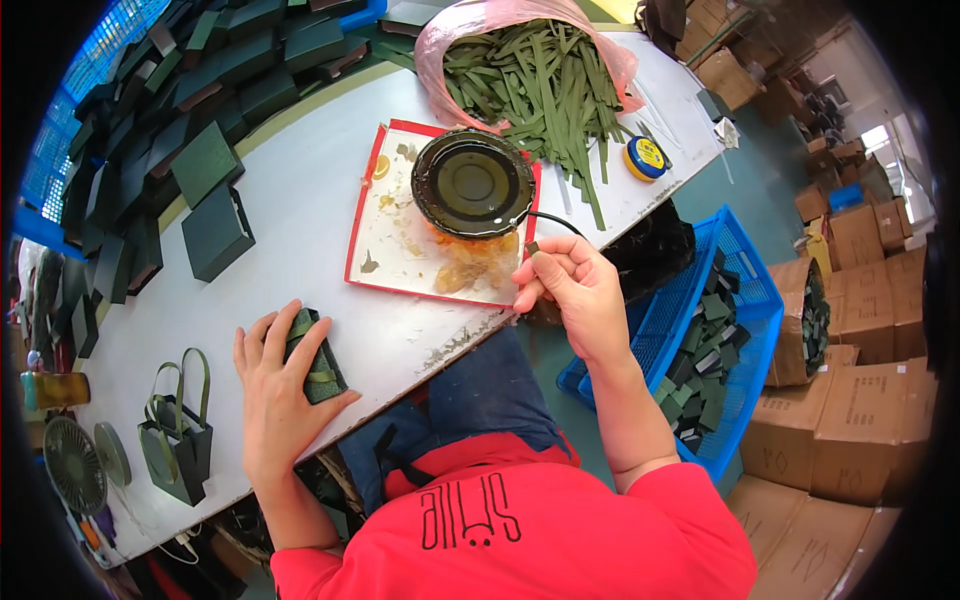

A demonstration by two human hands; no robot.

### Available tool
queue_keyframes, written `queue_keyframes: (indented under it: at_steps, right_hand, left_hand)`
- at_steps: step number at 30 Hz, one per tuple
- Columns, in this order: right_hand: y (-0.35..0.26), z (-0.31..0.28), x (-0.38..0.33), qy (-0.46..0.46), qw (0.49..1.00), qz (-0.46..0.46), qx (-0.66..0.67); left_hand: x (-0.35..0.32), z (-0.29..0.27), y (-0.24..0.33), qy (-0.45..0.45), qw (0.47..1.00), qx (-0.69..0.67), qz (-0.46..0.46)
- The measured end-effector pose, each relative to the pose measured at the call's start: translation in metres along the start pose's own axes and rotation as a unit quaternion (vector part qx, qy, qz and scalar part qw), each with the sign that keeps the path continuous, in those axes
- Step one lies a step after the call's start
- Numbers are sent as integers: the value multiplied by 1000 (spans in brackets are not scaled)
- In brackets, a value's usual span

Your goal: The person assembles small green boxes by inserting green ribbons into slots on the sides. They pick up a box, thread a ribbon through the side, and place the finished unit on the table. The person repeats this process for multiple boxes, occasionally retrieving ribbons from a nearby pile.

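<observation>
On the white table, my left hand [272,385] grips a small dark green box [325,372] with a green ribbon across it. Thumb and fingers hold it from both sides. My right hand [578,295] is raised by the table's front edge, pinching the end of a green ribbon [533,248]. Close beside that hand stands a round black pot [473,183] with dark liquid in it and a cord at its side. It rests on a white, red-rimmed tray [357,238] smeared with yellowish, glue-like residue.
Loose green ribbons [540,85] spill from a pink plastic bag [432,55]. A yellow-and-blue round tin [646,158] sits nearby. Dark green boxes [218,232] pile up at left, near a small green bag [177,450] and a fan [75,465]. Right: a blue crate [745,400] and cartons [870,425].
</observation>
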State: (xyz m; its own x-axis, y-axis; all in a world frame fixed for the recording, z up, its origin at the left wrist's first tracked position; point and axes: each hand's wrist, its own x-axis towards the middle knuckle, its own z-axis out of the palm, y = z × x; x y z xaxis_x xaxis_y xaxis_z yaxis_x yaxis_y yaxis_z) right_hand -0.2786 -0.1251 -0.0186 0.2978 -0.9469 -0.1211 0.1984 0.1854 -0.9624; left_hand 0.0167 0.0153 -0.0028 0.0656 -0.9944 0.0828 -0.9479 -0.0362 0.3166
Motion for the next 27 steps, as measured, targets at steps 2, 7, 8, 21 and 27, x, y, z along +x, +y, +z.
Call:
queue_keyframes:
  at_steps: [2, 7, 8, 21, 27]
  right_hand:
    - [0, 1, 4, 2, 1000, 21, -7]
    - [2, 2, 16, 2, 998, 54, 23]
    - [2, 4, 17, 8, 999, 51, 18]
    - [7, 12, 27, 19, 997, 66, 21]
    - [7, 12, 16, 27, 997, 54, 42]
  left_hand:
    - [1, 0, 0, -2, 1000, 0, 2]
    - [0, 1, -1, 0, 1000, 1, 0]
    - [0, 1, -1, 0, 1000, 1, 1]
    - [0, 2, -3, 7, 1000, -2, 4]
    - [-4, 7, -7, 50, 996, -62, -30]
